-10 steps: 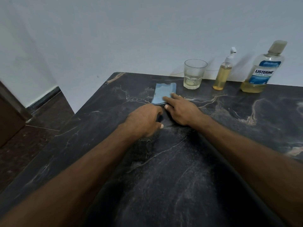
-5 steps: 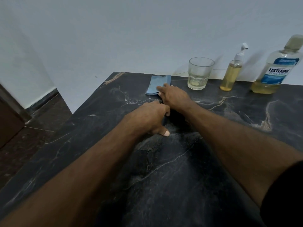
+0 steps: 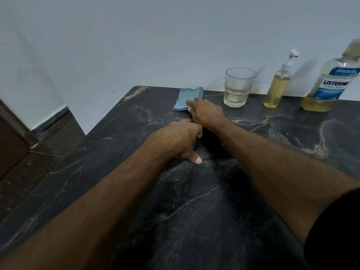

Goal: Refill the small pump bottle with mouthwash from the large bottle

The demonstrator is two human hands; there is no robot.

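- At the worktop's twelve o'clock edge, right hand presses spread fingers flat on a blue cloth.
- Left hand curled on the worktop; grip unclear.
- Glass, pump bottle, Listerine bottle stand toward two o'clock.

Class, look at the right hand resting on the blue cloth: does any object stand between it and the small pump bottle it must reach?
Yes. The drinking glass stands on the counter between the right hand on the blue cloth and the small pump bottle. The hand would likely need to pass in front of it or over it.
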